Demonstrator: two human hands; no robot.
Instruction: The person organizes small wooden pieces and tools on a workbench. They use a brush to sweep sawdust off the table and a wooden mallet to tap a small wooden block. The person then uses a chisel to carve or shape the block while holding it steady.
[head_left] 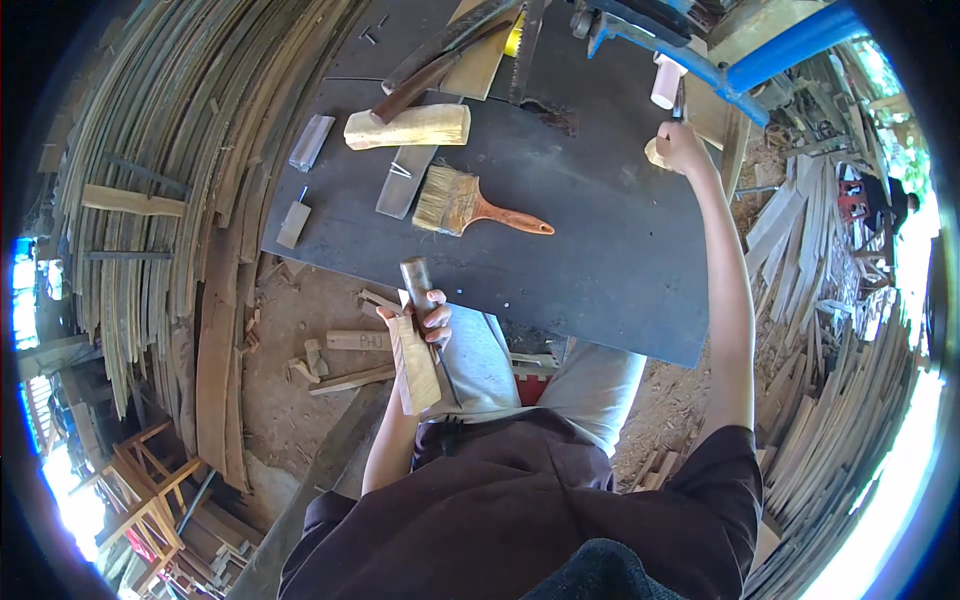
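Observation:
My left hand [428, 318] grips a wooden mallet [415, 345] at the near edge of a dark workbench [600, 270]; its pale block head points down toward my lap and its dark handle end sticks up. My right hand [678, 148] is stretched out to the far right of the bench, fingers closed on a small pale wooden piece [655, 152], just below a light cylinder-shaped handle [666, 82] on a blue vise [700, 50].
On the bench lie a wide paintbrush [465, 203] with an orange handle, a second pale mallet [410, 127], a flat metal blade [405, 180], a hand saw [525, 50] and small wood blocks [311, 142]. Stacked curved wooden slats [180, 150] surround me; offcuts [345, 360] litter the dirt floor.

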